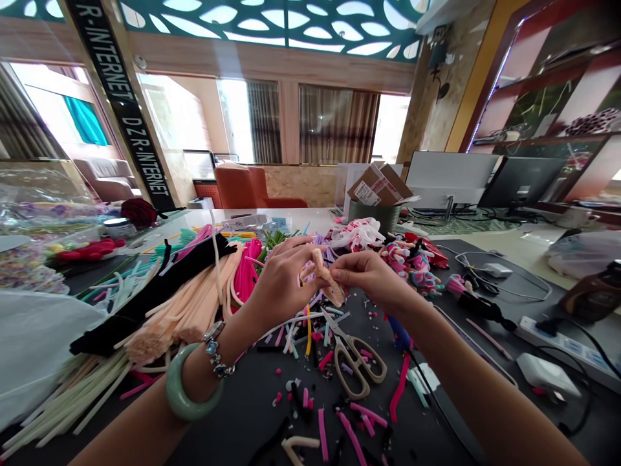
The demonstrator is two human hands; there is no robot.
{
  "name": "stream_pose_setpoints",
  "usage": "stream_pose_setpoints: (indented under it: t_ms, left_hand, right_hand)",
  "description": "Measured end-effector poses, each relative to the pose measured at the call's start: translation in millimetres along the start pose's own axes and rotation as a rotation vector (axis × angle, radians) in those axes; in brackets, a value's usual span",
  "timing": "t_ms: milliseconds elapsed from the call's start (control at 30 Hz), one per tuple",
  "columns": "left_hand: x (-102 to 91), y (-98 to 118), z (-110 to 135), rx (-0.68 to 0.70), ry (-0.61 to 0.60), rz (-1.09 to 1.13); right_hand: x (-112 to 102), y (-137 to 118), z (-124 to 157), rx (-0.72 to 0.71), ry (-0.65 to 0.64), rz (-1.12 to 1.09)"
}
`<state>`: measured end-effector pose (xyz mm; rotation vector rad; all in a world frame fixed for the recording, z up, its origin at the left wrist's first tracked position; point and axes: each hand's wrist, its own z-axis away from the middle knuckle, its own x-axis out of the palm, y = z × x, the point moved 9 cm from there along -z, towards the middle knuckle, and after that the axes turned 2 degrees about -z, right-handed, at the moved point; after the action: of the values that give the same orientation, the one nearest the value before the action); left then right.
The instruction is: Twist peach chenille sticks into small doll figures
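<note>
Above the middle of the dark table, my left hand [284, 275] pinches a peach-coloured pipe cleaner [334, 294] that is bent and twisted into a small shape. The thumb and forefinger of my right hand [363, 272] are closed on the same piece from the other side. Fingers cover part of it. Just below lie beige-handled scissors [356, 369], blades toward my hands. Cut pipe cleaner scraps [323, 433] in pink, black and cream are strewn around them. Left of my hands are bundles of peach pipe cleaners [194, 304], with a black bundle [145, 294] beside them.
Finished-looking pink and blue fuzzy pieces [412, 262] lie at the right, behind my right hand. A blue glue gun [398, 333] sits under my right forearm. A power strip [563, 340], cables and a white charger [546, 375] occupy the right side. Monitors [451, 181] stand behind.
</note>
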<state>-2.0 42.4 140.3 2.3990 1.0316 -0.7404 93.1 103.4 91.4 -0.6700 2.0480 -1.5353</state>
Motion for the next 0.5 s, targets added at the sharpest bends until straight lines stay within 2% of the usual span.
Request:
stream_pose_setpoints:
  t_ms: [333, 500]
  left_hand:
    - [-3.3, 5.1, -2.9, 0.056, -0.03, -0.077]
    - [6.6, -1.9, -0.1, 0.021, -0.143, -0.015]
  right_hand:
    - [1.9, 5.9, -2.8, 0.021, -0.012, -0.027]
    - [7.1, 13.5, -6.0, 0.028, -0.05, 0.015]
